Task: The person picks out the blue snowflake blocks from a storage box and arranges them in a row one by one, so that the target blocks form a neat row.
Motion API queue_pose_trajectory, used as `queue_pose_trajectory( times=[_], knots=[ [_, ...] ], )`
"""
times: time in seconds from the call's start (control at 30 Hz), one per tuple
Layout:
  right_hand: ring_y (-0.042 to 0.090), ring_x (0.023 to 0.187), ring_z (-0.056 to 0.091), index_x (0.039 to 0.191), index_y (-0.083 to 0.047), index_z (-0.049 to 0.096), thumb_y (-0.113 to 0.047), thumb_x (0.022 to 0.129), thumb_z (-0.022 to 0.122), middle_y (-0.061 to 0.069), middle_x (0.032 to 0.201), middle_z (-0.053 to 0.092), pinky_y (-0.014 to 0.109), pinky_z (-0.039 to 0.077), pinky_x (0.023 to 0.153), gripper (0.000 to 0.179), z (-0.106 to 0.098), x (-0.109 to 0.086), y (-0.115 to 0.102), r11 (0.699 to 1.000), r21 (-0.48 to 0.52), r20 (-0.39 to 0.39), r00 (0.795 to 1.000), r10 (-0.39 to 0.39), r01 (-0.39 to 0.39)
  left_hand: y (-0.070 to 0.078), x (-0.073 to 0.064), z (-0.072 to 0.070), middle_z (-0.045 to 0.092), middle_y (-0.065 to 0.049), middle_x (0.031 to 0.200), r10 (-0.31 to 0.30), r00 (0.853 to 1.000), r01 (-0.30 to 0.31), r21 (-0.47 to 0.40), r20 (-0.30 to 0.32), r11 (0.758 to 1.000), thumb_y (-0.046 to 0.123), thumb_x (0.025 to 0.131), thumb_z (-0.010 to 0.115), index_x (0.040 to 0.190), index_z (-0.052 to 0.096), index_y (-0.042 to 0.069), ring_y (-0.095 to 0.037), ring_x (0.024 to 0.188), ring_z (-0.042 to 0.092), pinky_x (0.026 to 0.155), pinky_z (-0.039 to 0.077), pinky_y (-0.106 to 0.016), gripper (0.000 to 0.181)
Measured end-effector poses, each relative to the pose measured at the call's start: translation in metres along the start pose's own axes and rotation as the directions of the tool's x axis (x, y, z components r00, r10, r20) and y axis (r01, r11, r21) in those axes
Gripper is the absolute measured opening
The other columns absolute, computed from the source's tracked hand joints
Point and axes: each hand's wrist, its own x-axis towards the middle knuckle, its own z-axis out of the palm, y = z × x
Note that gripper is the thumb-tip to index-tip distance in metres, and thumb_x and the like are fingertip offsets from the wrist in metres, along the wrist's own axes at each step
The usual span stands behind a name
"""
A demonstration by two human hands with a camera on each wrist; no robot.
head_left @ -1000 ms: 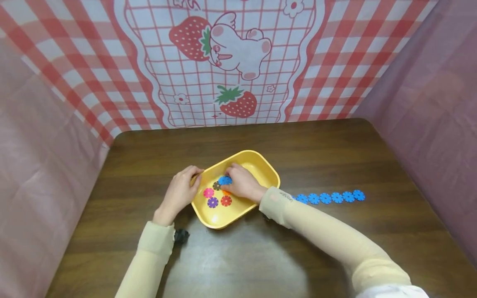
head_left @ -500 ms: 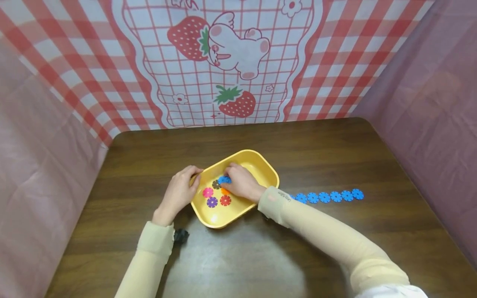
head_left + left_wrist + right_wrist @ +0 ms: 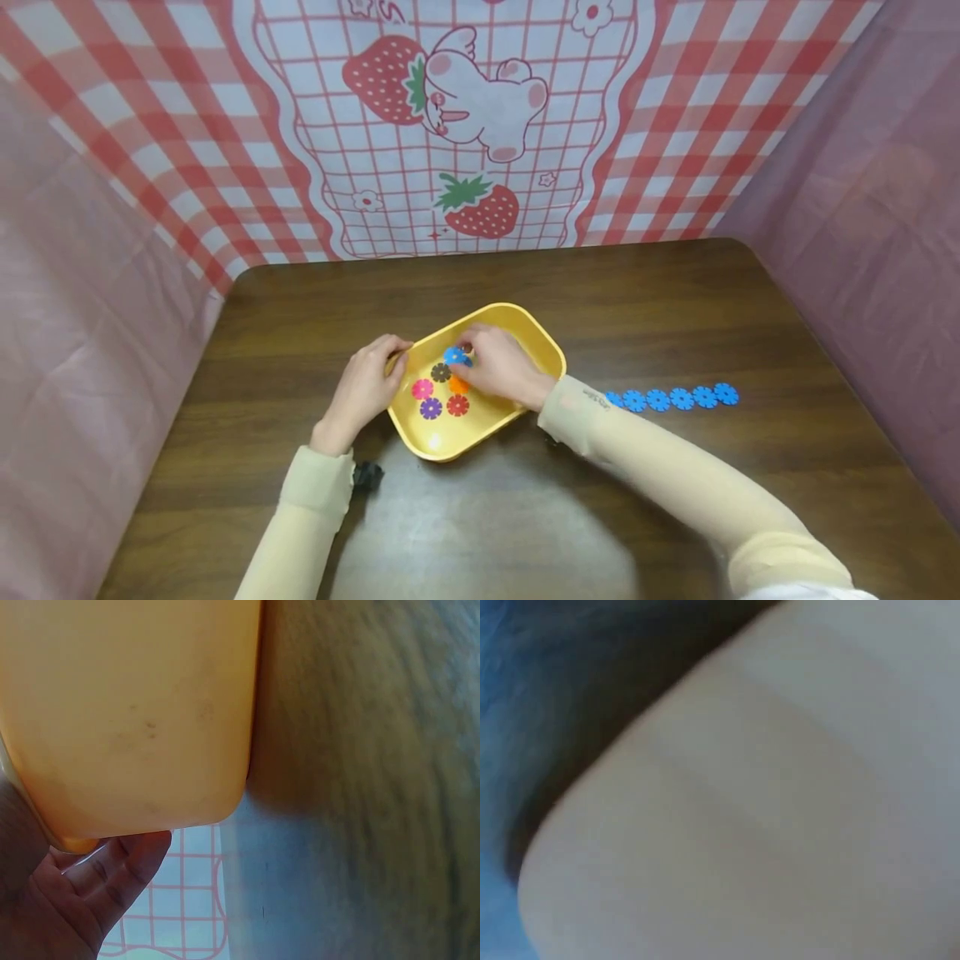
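Note:
A yellow plastic basin point(image 3: 442, 446) stands at a slant on the table. At its left rim my left hand point(image 3: 363, 379) grips the edge, fingers on the far side in the left wrist view, where the basin's outer wall point(image 3: 135, 727) fills much of the picture. My right hand point(image 3: 504, 363) reaches inside, thumb and fingertips pinching a blue snowflake disc point(image 3: 454, 356); part of another blue disc shows against the fingers. Just below lie a brown disc point(image 3: 441, 372), an orange disc point(image 3: 458, 384), a pink disc point(image 3: 422, 389), a purple disc point(image 3: 431, 408) and a red disc point(image 3: 457, 405).
A row of several blue snowflake discs point(image 3: 681, 398) lies on the wooden table point(image 3: 480, 533) to the right, its near end behind the right sleeve. A checked strawberry cloth point(image 3: 480, 125) hangs behind the table. Skin and blur fill the right wrist view.
My right hand has shifted slightly right inside the basin, and more of the blue disc at its fingertips shows. My left hand stays on the rim.

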Motion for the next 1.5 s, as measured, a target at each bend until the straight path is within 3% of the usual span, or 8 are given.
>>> queue_pose_trajectory(
  times=[0.17, 0.33, 0.47, 0.7, 0.97, 1.2, 1.33, 1.5],
  knots=[
    [0.021, 0.088, 0.062, 0.104, -0.001, 0.073, -0.021, 0.082, 0.082, 0.007, 0.098, 0.067, 0.033, 0.054, 0.081, 0.031, -0.021, -0.012, 0.006, 0.998, 0.051, -0.025, 0.999, -0.038, 0.039, 0.0, 0.001, 0.0, 0.07, -0.014, 0.107, -0.001, 1.0, 0.001, 0.003, 0.001, 1.0, 0.002, 0.094, 0.065, 0.105, 0.07, 0.0, -0.032, 0.1, 0.068, 0.09, 0.054, -0.047, 0.013],
    [0.022, 0.082, 0.06, 0.102, 0.0, 0.072, -0.019, 0.08, 0.081, 0.006, 0.093, 0.066, 0.032, 0.052, 0.073, 0.03, -0.041, -0.03, 0.02, 0.996, 0.017, -0.071, 0.993, -0.09, 0.091, 0.001, 0.002, 0.001, 0.07, -0.014, 0.107, -0.003, 1.0, 0.003, 0.001, 0.002, 1.0, 0.002, 0.094, 0.064, 0.105, 0.07, 0.0, -0.032, 0.1, 0.068, 0.089, 0.054, -0.047, 0.013],
    [0.019, 0.077, 0.056, 0.1, -0.001, 0.072, -0.017, 0.078, 0.083, 0.004, 0.088, 0.064, 0.03, 0.05, 0.066, 0.029, -0.058, -0.047, 0.035, 0.994, 0.035, -0.125, 0.988, -0.094, 0.099, 0.002, 0.002, 0.001, 0.07, -0.014, 0.107, -0.012, 1.0, 0.012, -0.002, 0.012, 1.0, 0.002, 0.094, 0.064, 0.105, 0.07, 0.001, -0.031, 0.1, 0.068, 0.089, 0.054, -0.047, 0.013],
    [0.018, 0.076, 0.054, 0.099, -0.003, 0.073, -0.013, 0.078, 0.083, 0.002, 0.084, 0.062, 0.032, 0.047, 0.066, 0.026, -0.084, -0.081, 0.064, 0.993, 0.074, -0.208, 0.975, -0.079, 0.096, 0.001, 0.001, 0.001, 0.07, -0.013, 0.107, -0.031, 0.999, 0.031, -0.005, 0.02, 0.999, 0.003, 0.094, 0.065, 0.106, 0.07, 0.001, -0.03, 0.1, 0.067, 0.09, 0.054, -0.046, 0.013],
    [0.015, 0.077, 0.054, 0.1, -0.008, 0.073, -0.015, 0.08, 0.083, -0.001, 0.084, 0.062, 0.032, 0.047, 0.066, 0.023, -0.111, -0.121, 0.102, 0.999, 0.03, -0.265, 0.964, -0.004, 0.013, -0.001, -0.004, 0.0, 0.07, -0.014, 0.107, -0.057, 0.998, 0.057, -0.002, 0.022, 0.998, 0.004, 0.095, 0.065, 0.106, 0.07, 0.001, -0.03, 0.1, 0.067, 0.09, 0.054, -0.047, 0.013],
    [0.013, 0.073, 0.051, 0.099, -0.008, 0.074, -0.013, 0.079, 0.085, -0.001, 0.082, 0.062, 0.018, 0.039, 0.064, 0.023, -0.141, -0.164, 0.139, 0.99, 0.01, -0.352, 0.926, 0.135, -0.141, 0.001, -0.003, 0.0, 0.07, -0.014, 0.107, -0.057, 0.998, 0.057, -0.01, 0.031, 0.998, 0.005, 0.095, 0.065, 0.107, 0.07, 0.001, -0.03, 0.099, 0.067, 0.09, 0.054, -0.046, 0.014],
    [0.01, 0.071, 0.054, 0.101, -0.007, 0.074, -0.017, 0.08, 0.083, 0.003, 0.083, 0.065, 0.015, 0.039, 0.063, 0.025, -0.152, -0.187, 0.162, 0.969, 0.015, -0.36, 0.903, 0.236, -0.247, 0.002, -0.001, 0.0, 0.07, -0.013, 0.106, -0.05, 0.998, 0.05, -0.009, 0.024, 0.999, 0.005, 0.095, 0.065, 0.106, 0.07, 0.0, -0.03, 0.099, 0.067, 0.089, 0.054, -0.046, 0.013],
    [0.004, 0.071, 0.055, 0.101, -0.005, 0.074, -0.018, 0.08, 0.084, 0.006, 0.084, 0.067, 0.013, 0.039, 0.06, 0.027, -0.158, -0.214, 0.189, 0.947, 0.007, -0.371, 0.879, 0.3, -0.321, 0.002, -0.001, 0.0, 0.07, -0.013, 0.106, -0.047, 0.999, 0.047, -0.006, 0.022, 0.999, 0.005, 0.095, 0.065, 0.106, 0.07, 0.001, -0.03, 0.099, 0.067, 0.089, 0.054, -0.047, 0.013]
  ],
)
